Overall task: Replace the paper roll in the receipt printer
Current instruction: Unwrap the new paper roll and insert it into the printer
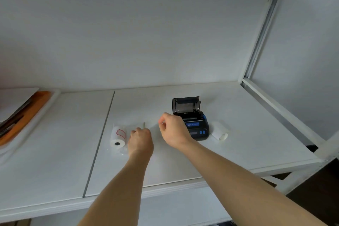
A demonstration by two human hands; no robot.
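Two bare forearms come in from the near edge and reach over the white shelf (183,161), the closest things in view. The printer (192,124), black with blue buttons, sits on the shelf with its lid (185,103) swung up and back, so the paper bay is open; whether anything lies in the bay I cannot tell.

Just left of the printer the right hand (174,130) hovers with fingers curled, thumb and forefinger pinched on what looks like a bit of clear wrap or a paper end; it is too faint to name. Further left of the printer the left hand (140,141) has its fingers bent down toward the shelf, seemingly on the same clear film, though I cannot tell if it grips. Left again, well apart from the printer, lies the new roll (118,136), on its side with a red-outlined sticker on top and its dark core facing the camera. Just right of the printer lies a second roll (220,131), smaller and looser, probably the spent one. Far left of the printer, an orange-edged tray (27,112) sits at the shelf's end.

The step in hand looks like unwrapping the fresh roll. Next, the roll must be freed of its sticker, carried right to the printer, dropped into the bay with the tail leading out the front, and the lid pressed shut.
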